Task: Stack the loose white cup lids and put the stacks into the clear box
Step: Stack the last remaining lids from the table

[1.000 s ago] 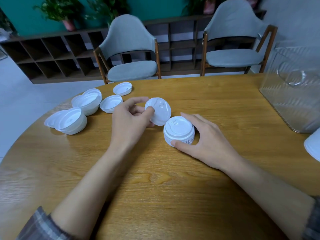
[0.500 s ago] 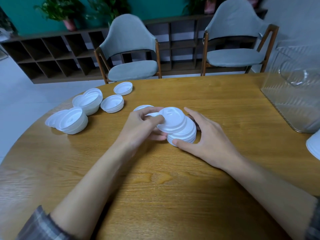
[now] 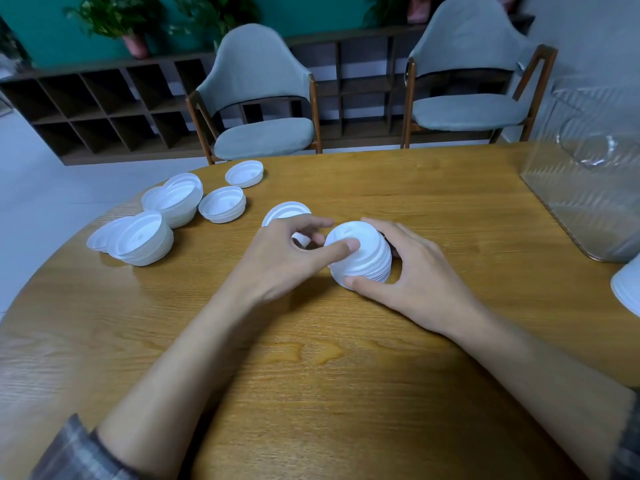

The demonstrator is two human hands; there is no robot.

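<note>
Thumb and curled digits of right hand (image 3: 419, 275) wrapped round lid stack (image 3: 367, 258) at mid-worktop (image 3: 346, 393), the stack's far side hidden behind that grip. Just beside it, left hand (image 3: 284, 261), thumb laid flat on the stack's top lid, other digits hooked and motion-blurred; cannot tell whether gripping anything or only pressing. Behind that hand, single white lid (image 3: 287, 210), near half covered by the knuckles. Farther left, apart from the hands: shallow pile (image 3: 223, 204) and lone upturned lid (image 3: 244, 173), then two taller leaning piles (image 3: 175, 199) (image 3: 142, 239), lid counts impossible to make out. At the right edge, clear box (image 3: 588, 195), ribbed walls, cropped by the frame, contents hard to read. Near it, white rim (image 3: 627, 287), mostly cut off. Plaid sleeves (image 3: 69, 452) at the lower corners. Beyond the worktop, two grey chairs (image 3: 263, 98) (image 3: 474, 81) and a dark cubby shelf (image 3: 104, 105).
</note>
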